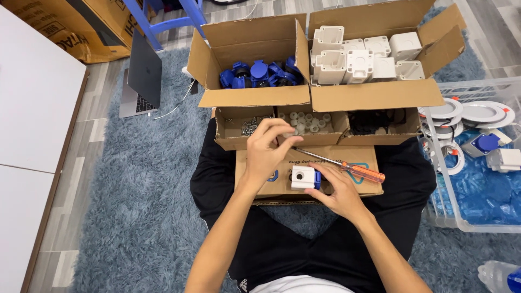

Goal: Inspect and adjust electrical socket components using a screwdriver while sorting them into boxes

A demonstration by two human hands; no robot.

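My left hand point(269, 153) is raised over a flat cardboard board point(363, 163) on my lap, fingertips pinched together as if on a small part that I cannot make out. My right hand point(339, 190) steadies a small white box with a blue side point(303, 177) on the board. A screwdriver with an orange handle point(362, 172) lies across the board just above my right hand, its shaft pointing left toward my left fingers.
A low cardboard tray point(230, 142) holds screws, small white caps and dark parts. Behind it, open boxes hold blue parts point(259, 73) and white housings point(358, 57). A clear bin point(477, 179) stands at right, a laptop point(142, 76) at left.
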